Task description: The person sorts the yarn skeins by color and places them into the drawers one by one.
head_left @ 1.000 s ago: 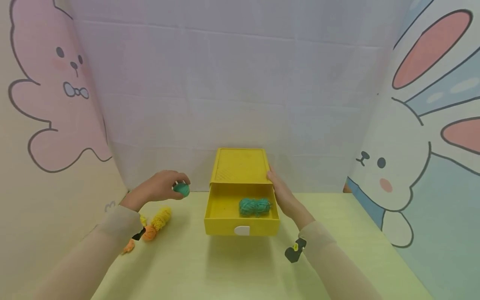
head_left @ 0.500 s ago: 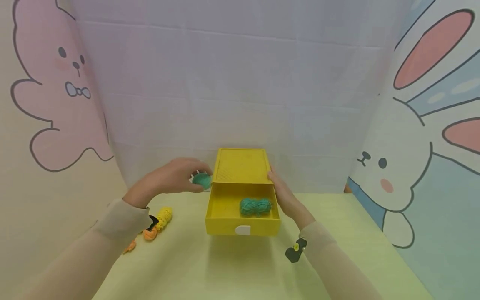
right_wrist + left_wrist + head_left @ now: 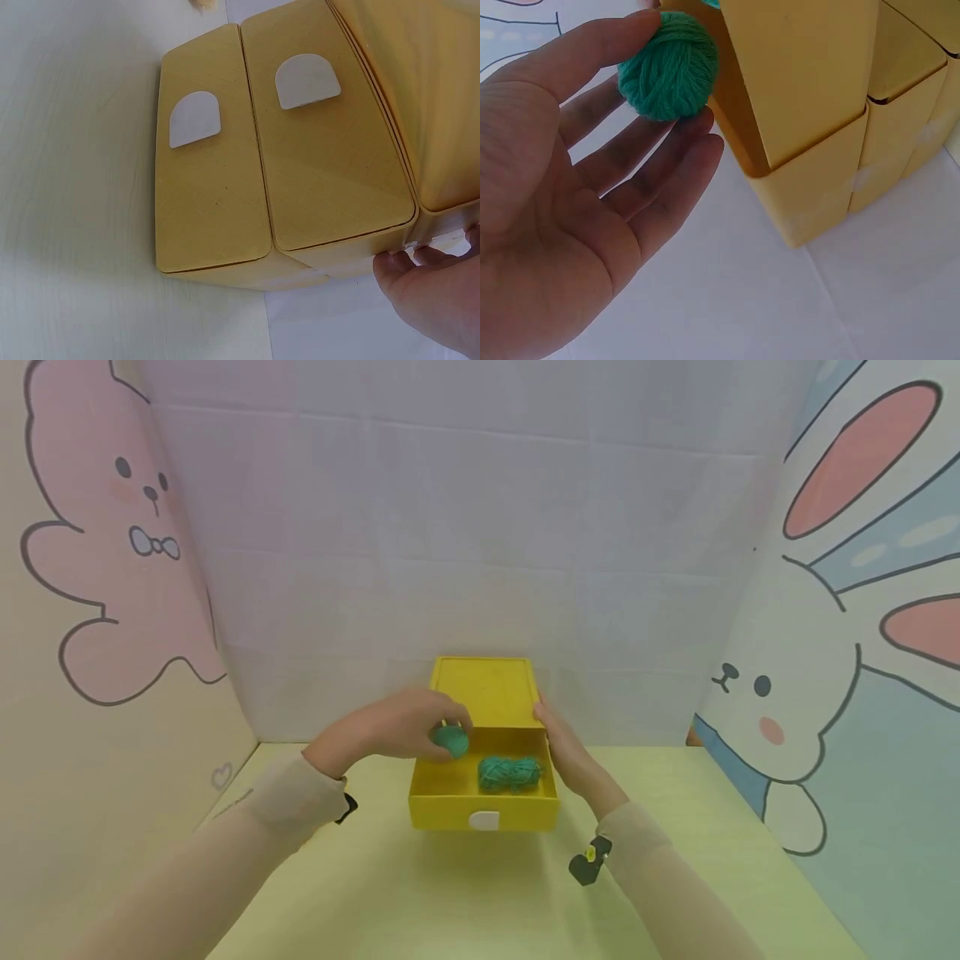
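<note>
My left hand (image 3: 408, 724) pinches a small green yarn ball (image 3: 671, 71) between thumb and fingertips, over the left side of a pulled-out yellow drawer (image 3: 442, 812). Inside that drawer, on the right, lies a green yarn bundle (image 3: 510, 774). The drawer belongs to a yellow drawer unit (image 3: 483, 689), which has two closed drawers below with white tabs, as the right wrist view shows. My right hand (image 3: 566, 747) rests against the unit's right side, its fingertips touching the wall in the right wrist view.
A pale tabletop (image 3: 637, 843) spreads around the unit. Behind it hangs a white cloth (image 3: 480, 527). Cartoon-printed panels stand at left and right. My left sleeve (image 3: 292, 802) covers the spot where yellow and orange yarn lay.
My left hand has carried the green yarn ball rightward, from beside the unit to over the open drawer. The right hand and the unit stay where they were.
</note>
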The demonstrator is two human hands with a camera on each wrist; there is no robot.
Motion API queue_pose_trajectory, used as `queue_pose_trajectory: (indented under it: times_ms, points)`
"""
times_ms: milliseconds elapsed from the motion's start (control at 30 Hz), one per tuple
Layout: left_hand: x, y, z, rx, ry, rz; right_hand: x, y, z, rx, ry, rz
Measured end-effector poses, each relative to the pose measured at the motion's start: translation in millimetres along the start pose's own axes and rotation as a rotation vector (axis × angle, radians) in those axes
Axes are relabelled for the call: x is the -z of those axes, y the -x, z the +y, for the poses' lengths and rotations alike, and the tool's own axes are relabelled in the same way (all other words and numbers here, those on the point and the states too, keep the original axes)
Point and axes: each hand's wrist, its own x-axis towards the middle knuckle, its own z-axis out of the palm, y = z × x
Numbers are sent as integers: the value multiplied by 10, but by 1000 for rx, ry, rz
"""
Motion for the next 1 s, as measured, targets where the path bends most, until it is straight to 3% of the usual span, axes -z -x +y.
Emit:
queue_pose_trajectory:
  times_ms: [233,500,733,1000]
  points:
    - [-84,-60,12,1,28,-36,2,-10,-2,2,7,-7]
    - [-224,-101,-7,-12,-6,-79,-3,-14,0,0,-1,7]
    - [-354,-118,-38,-21,-23,-90,-8,-9,-2,-18,2,16]
    - [-394,-116,16,-9,-50,-97,9,-14,14,-3,20,9]
